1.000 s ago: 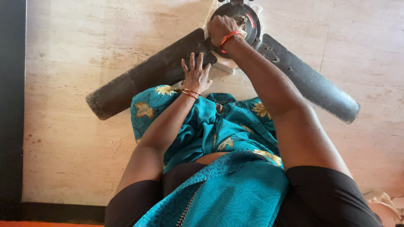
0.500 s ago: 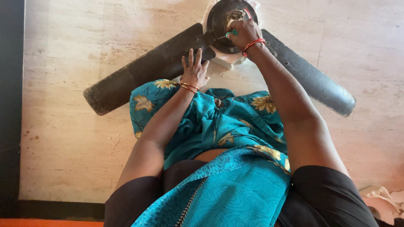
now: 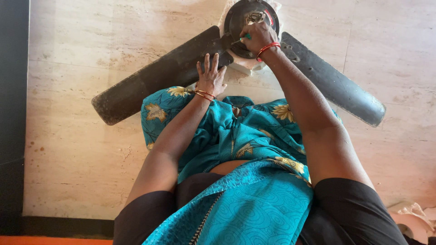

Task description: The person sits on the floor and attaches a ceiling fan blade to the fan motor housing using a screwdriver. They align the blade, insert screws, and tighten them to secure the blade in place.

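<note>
**Desk:** What is in hand here?

**Me:** A dismantled ceiling fan (image 3: 236, 54) lying flat on a pale marble floor (image 3: 81, 149), just past the hem of my teal, flower-printed cloth (image 3: 236, 136). Its round dark motor hub (image 3: 247, 20) sits at the top of the view, on a whitish base that shows under its near edge. Two long black blades run out from the hub: the left blade (image 3: 154, 77) slants down and away toward the dark strip along the floor's edge, the right blade (image 3: 336, 79) slants down the other way.

**Desk:** How does the fan look?

**Me:** Worn. The blades are dull and dusty, greyed at the tips, and the hub's face shows bare metal parts and a streak of red.

**Desk:** And your hands?

**Me:** My left hand (image 3: 211, 77) lies flat, fingers spread, pressing the left blade where it meets the hub; it grips nothing. My right hand (image 3: 259, 36) is over the hub's near rim, closed round a small screwdriver (image 3: 240, 40) with a green handle, its thin shaft pointing left across the hub. Red thread rings that wrist; thin bangles ring the other.
</note>
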